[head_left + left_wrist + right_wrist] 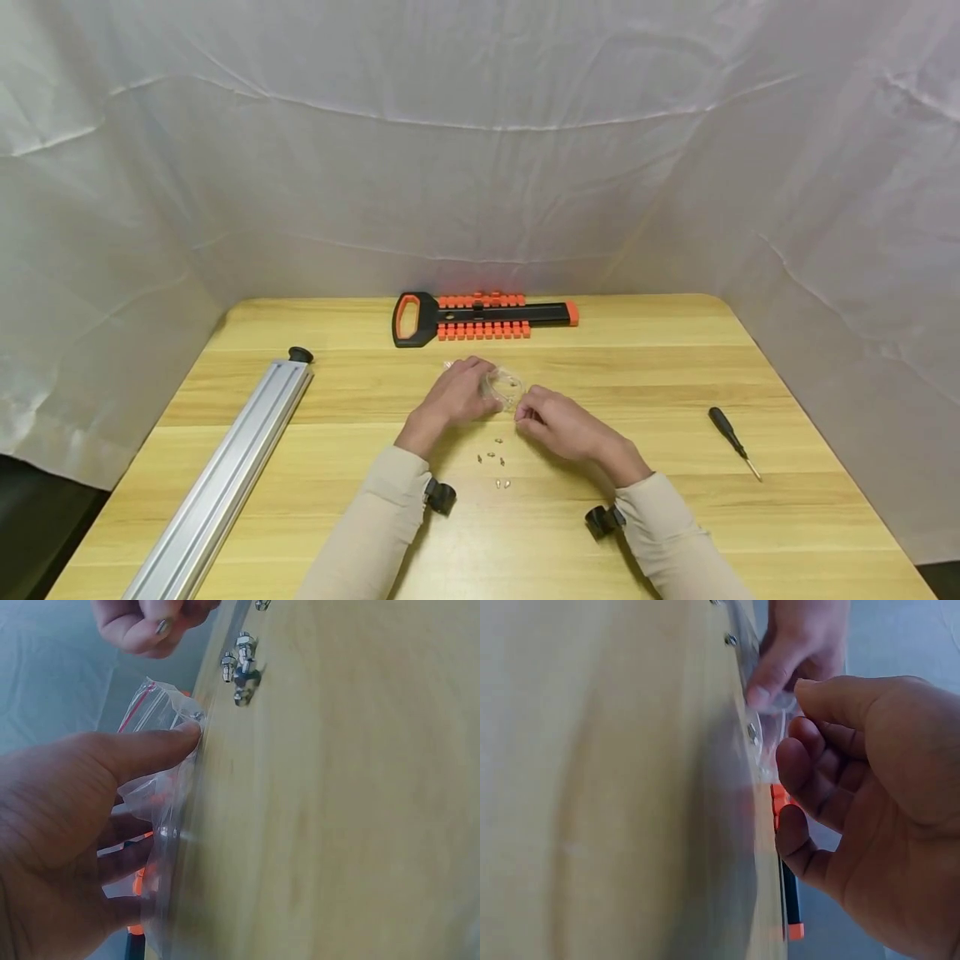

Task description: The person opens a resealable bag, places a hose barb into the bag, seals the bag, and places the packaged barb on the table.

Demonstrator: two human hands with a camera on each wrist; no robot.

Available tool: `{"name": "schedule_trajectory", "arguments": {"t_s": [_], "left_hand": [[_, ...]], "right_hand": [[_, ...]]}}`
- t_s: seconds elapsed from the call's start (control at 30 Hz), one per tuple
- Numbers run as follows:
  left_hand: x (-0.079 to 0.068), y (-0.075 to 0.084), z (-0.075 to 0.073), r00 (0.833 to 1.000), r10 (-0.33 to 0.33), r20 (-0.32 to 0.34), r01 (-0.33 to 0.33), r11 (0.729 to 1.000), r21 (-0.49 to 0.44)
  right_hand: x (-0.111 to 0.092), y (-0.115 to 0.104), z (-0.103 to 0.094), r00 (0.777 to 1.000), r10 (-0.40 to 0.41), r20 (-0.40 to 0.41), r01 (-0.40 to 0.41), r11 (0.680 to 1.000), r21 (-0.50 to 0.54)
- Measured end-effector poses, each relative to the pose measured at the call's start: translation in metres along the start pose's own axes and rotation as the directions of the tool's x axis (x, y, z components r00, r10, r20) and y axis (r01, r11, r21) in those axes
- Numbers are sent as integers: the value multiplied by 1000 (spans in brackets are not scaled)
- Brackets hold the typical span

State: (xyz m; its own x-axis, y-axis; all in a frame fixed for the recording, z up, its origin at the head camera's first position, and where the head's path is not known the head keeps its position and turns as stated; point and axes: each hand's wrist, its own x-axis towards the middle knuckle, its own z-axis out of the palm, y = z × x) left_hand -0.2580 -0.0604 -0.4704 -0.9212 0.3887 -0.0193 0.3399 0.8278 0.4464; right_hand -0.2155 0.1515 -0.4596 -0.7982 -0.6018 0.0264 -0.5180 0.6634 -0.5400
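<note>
My left hand holds a clear zip bag with a red seal line, thumb on its near side and fingers behind it. In the left wrist view the bag stands up from the table with its mouth spread. My right hand is just right of the bag, thumb and fingertips together. A small metal fitting shows between those fingertips in the left wrist view; the right wrist view hides it. Several similar metal fittings lie loose on the table between the forearms.
Behind the hands lies a black and orange tool with a loop handle and orange toothed strips. A long aluminium rail with a black knob runs along the left. At the right is a black-handled screwdriver. White cloth surrounds the wooden table.
</note>
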Motion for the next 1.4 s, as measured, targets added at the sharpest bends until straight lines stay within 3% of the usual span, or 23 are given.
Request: {"name": "schedule_trajectory", "arguments": {"t_s": [0.5, 0.8, 1.4], "left_hand": [[-1, 1, 0, 1000, -4, 4, 4, 1000, -1], [-2, 3, 0, 1000, -9, 3, 9, 1000, 2], [-2, 2, 0, 1000, -12, 4, 12, 1000, 3]], "right_hand": [[30, 15, -6, 994, 60, -87, -55, 997, 53], [38, 17, -1, 987, 120, -109, -117, 993, 32], [25, 20, 2, 978, 133, -159, -123, 990, 75]]}}
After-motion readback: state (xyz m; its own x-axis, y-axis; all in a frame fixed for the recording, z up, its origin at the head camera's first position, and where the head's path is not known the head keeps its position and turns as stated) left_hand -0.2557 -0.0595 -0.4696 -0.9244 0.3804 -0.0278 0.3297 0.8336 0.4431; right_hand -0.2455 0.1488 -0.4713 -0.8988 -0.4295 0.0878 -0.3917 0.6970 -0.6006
